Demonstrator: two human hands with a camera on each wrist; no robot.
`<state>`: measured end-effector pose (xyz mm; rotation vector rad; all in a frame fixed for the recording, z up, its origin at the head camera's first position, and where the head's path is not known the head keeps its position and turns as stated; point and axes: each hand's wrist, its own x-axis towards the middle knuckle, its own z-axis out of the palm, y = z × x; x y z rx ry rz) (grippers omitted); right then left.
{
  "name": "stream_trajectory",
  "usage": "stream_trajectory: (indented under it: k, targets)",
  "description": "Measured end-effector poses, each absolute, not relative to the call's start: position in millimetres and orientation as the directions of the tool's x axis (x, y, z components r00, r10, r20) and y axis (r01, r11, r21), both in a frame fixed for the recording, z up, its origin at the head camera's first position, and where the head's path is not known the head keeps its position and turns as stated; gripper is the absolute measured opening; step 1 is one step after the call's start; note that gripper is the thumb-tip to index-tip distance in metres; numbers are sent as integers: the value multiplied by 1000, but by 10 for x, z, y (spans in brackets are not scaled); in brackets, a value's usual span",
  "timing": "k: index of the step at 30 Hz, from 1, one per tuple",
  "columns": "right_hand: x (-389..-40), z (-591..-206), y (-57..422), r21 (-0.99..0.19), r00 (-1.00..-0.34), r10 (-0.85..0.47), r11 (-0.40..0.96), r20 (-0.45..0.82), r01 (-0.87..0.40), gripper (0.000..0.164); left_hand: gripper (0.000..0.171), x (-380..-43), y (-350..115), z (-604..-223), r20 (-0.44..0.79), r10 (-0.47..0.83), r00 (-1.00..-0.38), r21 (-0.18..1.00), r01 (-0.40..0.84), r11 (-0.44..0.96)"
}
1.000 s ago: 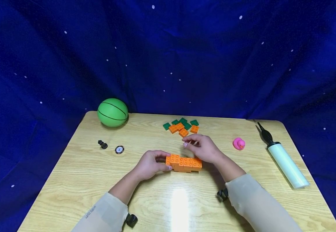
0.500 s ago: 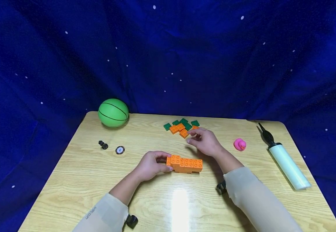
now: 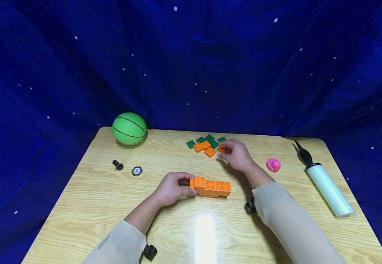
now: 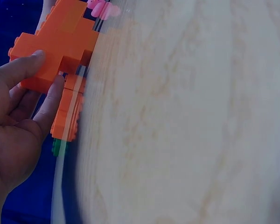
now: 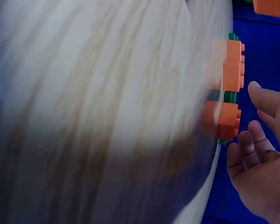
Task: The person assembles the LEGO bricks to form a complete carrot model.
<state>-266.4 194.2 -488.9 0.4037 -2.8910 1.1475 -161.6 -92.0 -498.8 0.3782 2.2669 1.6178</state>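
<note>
My left hand (image 3: 169,189) grips the left end of a long block of joined orange toy bricks (image 3: 212,187). The left wrist view has the thumb lying on the side of this orange block (image 4: 60,51), with fingers beneath it and behind. Over at the right of the loose pile, my right hand (image 3: 237,155) reaches down with thumb and fingers spread either side of a single orange brick (image 3: 222,149). In the right wrist view a gap shows between the loosely bent fingers (image 5: 246,144) and that orange brick (image 5: 227,120).
Several loose orange bricks (image 3: 209,152) and flat green bricks (image 3: 191,144) lie at the back middle. A green ball (image 3: 129,129), black chess pawn (image 3: 118,165) and poker chip (image 3: 137,171) are at left; a pink rubber duck (image 3: 273,164) and hand pump (image 3: 329,189) at right.
My right hand has moved away from the joined block, back and slightly right, to the single orange brick at the pile's right side. The left hand keeps its grip in place.
</note>
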Motion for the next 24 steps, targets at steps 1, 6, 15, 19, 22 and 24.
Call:
stream_trajectory:
  k: [1, 6, 15, 19, 22, 24]
  targets:
    - [-2676, -4894, 1949, -673, -968, -231, 701, 96, -234, 44, 44, -1616, -919, -4991, -111, 398, -911, 947, 24, 320]
    - [-2735, -4935, 1978, -667, -973, -215, 714, 82, -214, 49, 44, -1613, -916, -4986, -113, 401, -909, 949, 21, 315]
    - [-2800, -5027, 1996, -609, -980, -185, 771, 68, -187, 43, 45, -1602, -906, -4981, -110, 408, -906, 950, 25, 311]
    - [-2798, -5032, 1992, -610, -983, -174, 773, 56, -171, 39, 45, -1599, -907, -4983, -109, 404, -908, 949, 26, 315]
    - [-2790, -5027, 1993, -612, -983, -174, 771, 63, -176, 38, 45, -1609, -907, -5000, -109, 403, -909, 950, 25, 312]
    - [-2781, -5021, 1996, -616, -982, -178, 766, 70, -183, 37, 45, -1616, -908, -5011, -109, 402, -909, 950, 23, 311]
